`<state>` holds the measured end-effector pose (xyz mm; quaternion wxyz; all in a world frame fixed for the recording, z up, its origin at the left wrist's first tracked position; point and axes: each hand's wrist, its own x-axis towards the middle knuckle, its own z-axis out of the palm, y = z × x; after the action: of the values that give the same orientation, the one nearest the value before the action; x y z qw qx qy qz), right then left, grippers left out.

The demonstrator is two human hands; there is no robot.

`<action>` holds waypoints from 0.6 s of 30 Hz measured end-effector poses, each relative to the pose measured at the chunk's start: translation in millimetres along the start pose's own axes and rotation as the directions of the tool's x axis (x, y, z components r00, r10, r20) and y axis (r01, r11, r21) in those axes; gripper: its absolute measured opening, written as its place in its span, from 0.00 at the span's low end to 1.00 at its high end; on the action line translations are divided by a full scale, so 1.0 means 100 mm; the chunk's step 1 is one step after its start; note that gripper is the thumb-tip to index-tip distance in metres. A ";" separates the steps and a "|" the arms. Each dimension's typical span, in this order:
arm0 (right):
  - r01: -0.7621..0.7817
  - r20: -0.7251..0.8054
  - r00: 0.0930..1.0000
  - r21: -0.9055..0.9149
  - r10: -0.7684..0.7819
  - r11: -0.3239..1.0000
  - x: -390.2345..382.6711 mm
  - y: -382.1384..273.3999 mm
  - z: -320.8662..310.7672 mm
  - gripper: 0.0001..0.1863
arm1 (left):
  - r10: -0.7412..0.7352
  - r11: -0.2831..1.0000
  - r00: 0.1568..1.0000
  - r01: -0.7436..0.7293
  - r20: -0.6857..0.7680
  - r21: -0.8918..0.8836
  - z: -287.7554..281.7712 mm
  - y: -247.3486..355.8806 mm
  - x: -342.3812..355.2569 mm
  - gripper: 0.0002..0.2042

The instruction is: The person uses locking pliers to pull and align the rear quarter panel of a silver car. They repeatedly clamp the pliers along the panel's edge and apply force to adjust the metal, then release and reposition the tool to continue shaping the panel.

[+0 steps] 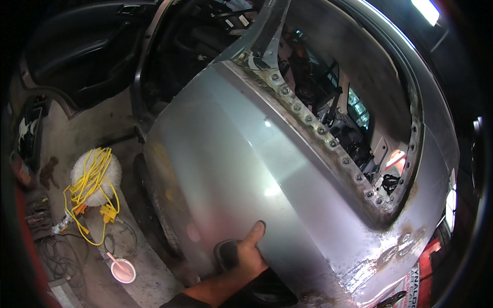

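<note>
The grey rear side panel (236,169) of a car body fills the middle, glossy in parts and smeared with dull patches. Against its lower part is my left hand (250,255), its arm rising from the lower edge. The thumb stretches upward along the metal, while the other fingers are hidden. Right beside the hand is a dark rounded patch (224,254); I cannot tell whether it is an opening or a reflection. My right hand is out of sight. Above, a bare window frame (333,144) runs diagonally with a row of round marks along its flange.
An open car door (84,56) stands at the far left. On the concrete floor lie a fluffy white round pad (81,169) topped by a coiled yellow cord (95,177), a white tub (133,277) with pink contents and a stick, and dark cables (64,264).
</note>
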<state>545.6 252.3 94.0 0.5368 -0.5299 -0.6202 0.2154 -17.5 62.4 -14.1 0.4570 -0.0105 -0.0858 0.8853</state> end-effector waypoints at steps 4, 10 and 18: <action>-0.019 0.009 1.000 0.002 0.019 1.000 0.08 0.13 -0.16 0.22 | -0.009 0.999 0.999 0.008 -0.035 -0.035 0.00 0.00 0.00 0.25; -0.017 0.001 1.000 -0.051 0.017 0.999 -0.03 0.01 -0.16 0.29 | -0.054 0.998 0.990 0.050 -0.129 -0.034 0.12 0.01 -0.03 0.24; 0.000 0.129 0.992 -0.093 0.012 0.996 0.24 0.39 -0.48 0.36 | -0.086 0.994 0.994 0.082 -0.066 -0.067 0.07 0.05 -0.06 0.24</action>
<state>608.2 273.1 87.4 0.4696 -0.5410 -0.6615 0.2218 -18.5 53.7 -8.5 0.4959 -0.0520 -0.0988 0.8612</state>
